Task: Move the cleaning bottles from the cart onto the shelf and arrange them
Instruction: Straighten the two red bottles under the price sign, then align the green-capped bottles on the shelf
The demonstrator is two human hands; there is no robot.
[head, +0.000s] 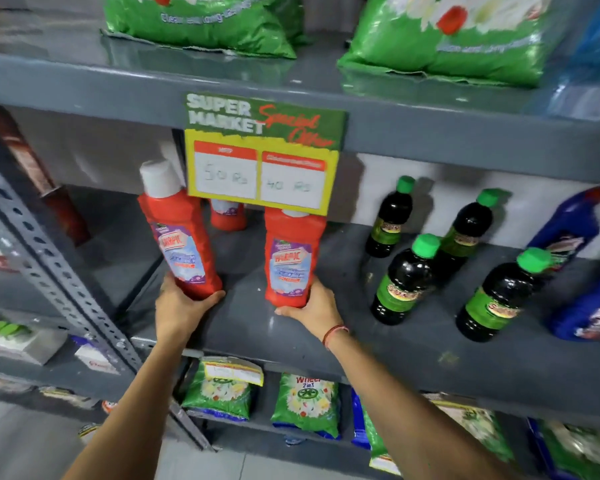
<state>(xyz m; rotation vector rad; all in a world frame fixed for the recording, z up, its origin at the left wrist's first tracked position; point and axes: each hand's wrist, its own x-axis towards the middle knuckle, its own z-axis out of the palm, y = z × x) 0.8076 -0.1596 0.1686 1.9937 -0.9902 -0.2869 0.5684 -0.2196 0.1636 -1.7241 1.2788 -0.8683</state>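
The left hand [181,303] is wrapped around the base of a tilted red bottle with a white cap [179,233], its bottom at the front of the grey shelf [257,327]. The right hand [314,306] is clamped on the base of a second red bottle [291,258], standing upright on the shelf just beside the first. A third red bottle [227,214] stands behind them under the yellow price sign [260,164]. 4 dark bottles with green caps [409,278] stand to the right.

Red bottles [293,258] showing white caps and purple labels, dark bottles [404,282] wearing green caps, grey shelf [378,327] carrying a green-and-yellow sign [262,150]
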